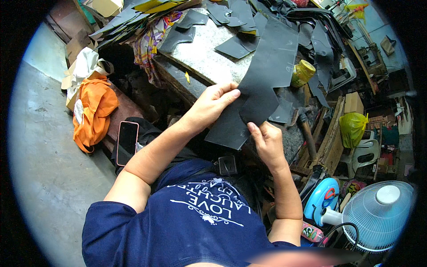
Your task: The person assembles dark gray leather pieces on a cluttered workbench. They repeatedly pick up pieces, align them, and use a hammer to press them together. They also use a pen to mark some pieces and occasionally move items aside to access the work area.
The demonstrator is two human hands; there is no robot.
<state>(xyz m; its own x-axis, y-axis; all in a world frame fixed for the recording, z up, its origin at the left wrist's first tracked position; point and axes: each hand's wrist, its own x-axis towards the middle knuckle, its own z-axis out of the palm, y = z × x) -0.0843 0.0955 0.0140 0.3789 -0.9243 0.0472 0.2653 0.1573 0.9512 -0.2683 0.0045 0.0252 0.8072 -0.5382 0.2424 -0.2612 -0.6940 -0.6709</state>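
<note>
A long, dark grey sheet (270, 58), which looks like leather or rubber, hangs between my hands, with angular cut edges and faint chalk-like marks on it. My left hand (216, 101) pinches its left edge between thumb and fingers. Lower down, my right hand (267, 141) grips it near a notch, thumb on top and fingers partly hidden. The upper end of the sheet rests over the work table (202, 55), whose pale top carries several smaller dark cut pieces (238, 46).
Stacked dark sheets (129, 22) lie at the far left by a patterned cloth (144, 51). A yellow-lidded jar (303, 73) and a hammer-like tool (306, 129) are at the right. A phone (127, 143) lies by my left arm; a fan (378, 213) stands low right. An orange bag (95, 107) sits left.
</note>
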